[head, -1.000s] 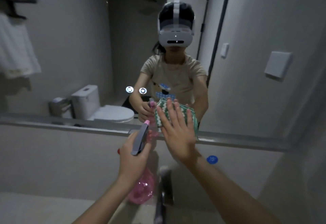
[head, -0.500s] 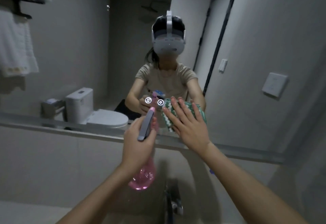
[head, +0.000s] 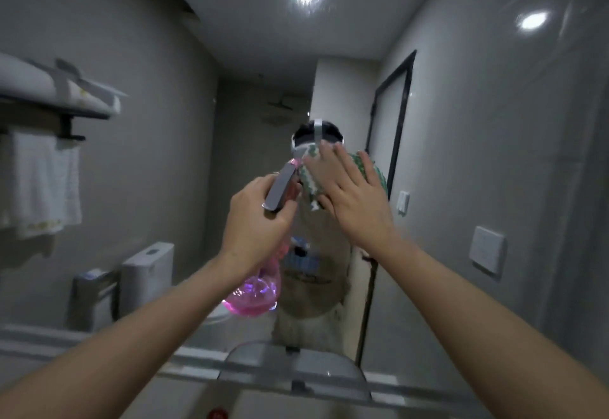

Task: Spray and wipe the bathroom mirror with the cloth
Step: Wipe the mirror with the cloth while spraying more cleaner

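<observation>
A: Change since prior frames: both hands have risen from the mirror's [head: 494, 121] lower edge to head height in the reflection; view tilted up.

B: Right hand [head: 354, 202]?

A: Fingers straight and spread, pressing the green-and-white cloth [head: 309, 181] flat on the glass.

B: Left hand [head: 255, 220]?

A: Curled round the neck of the pink spray bottle [head: 255, 293]; grey nozzle just beside the cloth; white towels [head: 43, 184] reflected at left.

Right hand [head: 354, 201] presses cloth [head: 309, 178] to mirror [head: 494, 154]; left [head: 255, 220] grips bottle [head: 255, 290].
</observation>
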{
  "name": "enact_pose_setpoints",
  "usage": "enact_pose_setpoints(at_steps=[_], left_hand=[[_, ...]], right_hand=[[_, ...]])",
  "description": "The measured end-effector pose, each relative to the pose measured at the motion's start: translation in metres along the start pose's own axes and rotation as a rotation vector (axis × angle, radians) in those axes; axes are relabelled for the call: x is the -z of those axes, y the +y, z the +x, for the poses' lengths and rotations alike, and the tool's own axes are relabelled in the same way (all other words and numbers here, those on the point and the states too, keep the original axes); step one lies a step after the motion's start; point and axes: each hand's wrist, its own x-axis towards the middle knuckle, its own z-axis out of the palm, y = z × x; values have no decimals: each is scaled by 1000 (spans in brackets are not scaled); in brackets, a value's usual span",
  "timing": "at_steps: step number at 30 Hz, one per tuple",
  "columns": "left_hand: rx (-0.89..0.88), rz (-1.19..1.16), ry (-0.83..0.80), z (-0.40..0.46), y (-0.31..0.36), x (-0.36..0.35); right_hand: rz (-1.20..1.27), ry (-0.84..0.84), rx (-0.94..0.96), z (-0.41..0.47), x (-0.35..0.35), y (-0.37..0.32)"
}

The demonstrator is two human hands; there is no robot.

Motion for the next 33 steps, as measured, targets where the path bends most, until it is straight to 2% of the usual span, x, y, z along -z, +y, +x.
enact_pose_setpoints(at_steps=[3,9,12,17,25,29,33], left_hand=[[-68,15,-24,48,28,4],[-181,121,26,140,87,15],[-112,54,65,187,108,21],[-26,-58,-5,247,125,36],[-63,-125,-39,275,134,65],[-33,-176,-17,271,119,79],[-27,-114,6,270,103,97]], right_hand=[[11,-30,-106,50,14,35],[42,-11,-171,138,49,101],[54,-14,-167,178,61,128],[98,7,-196,232,73,158],[175,53,-344,274,80,165],[157,50,-350,289,83,156],[141,33,-308,307,88,142]])
